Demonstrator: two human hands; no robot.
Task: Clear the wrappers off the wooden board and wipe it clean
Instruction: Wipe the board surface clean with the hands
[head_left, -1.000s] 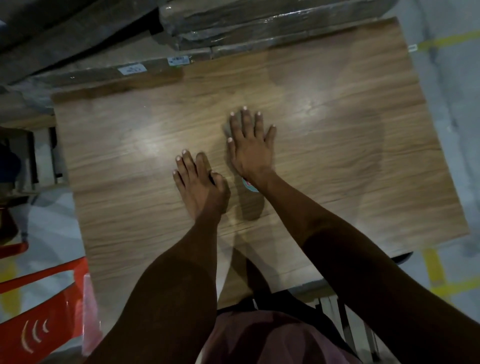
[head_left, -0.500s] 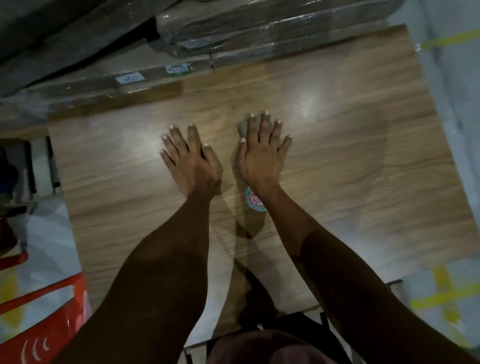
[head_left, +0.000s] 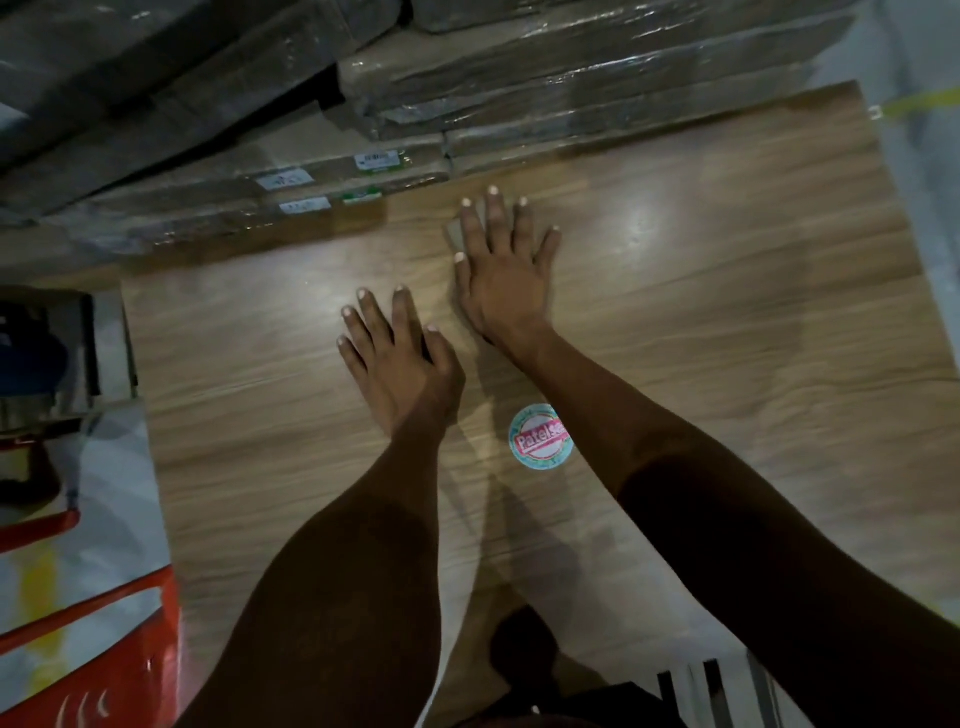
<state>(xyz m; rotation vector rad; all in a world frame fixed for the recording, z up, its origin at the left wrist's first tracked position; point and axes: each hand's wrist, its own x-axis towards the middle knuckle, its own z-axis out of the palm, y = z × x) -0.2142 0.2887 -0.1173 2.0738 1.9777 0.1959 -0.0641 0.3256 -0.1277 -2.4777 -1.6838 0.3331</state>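
- The wooden board (head_left: 727, 322) is seen from above, filling most of the view, its grain running side to side.
- The right hand (head_left: 506, 275) is laid palm-down on the board, closer to the far edge, fingers spread apart and flat; nothing is gripped.
- A small greyish scrap (head_left: 460, 234) is glimpsed under the right fingertips; whether it is a cloth or a wrapper cannot be told.
- The left hand (head_left: 402, 364) is pressed flat just beside the right, nearer the middle of the board, fingers slightly parted and empty.
- A round sticker (head_left: 540, 437) with red lettering is stuck on the board between the two forearms, toward the near edge.
- Plastic-wrapped flat packs (head_left: 545, 104) are stacked along the far edge, white labels showing.
- A red frame (head_left: 93, 670) is visible off the near left corner.
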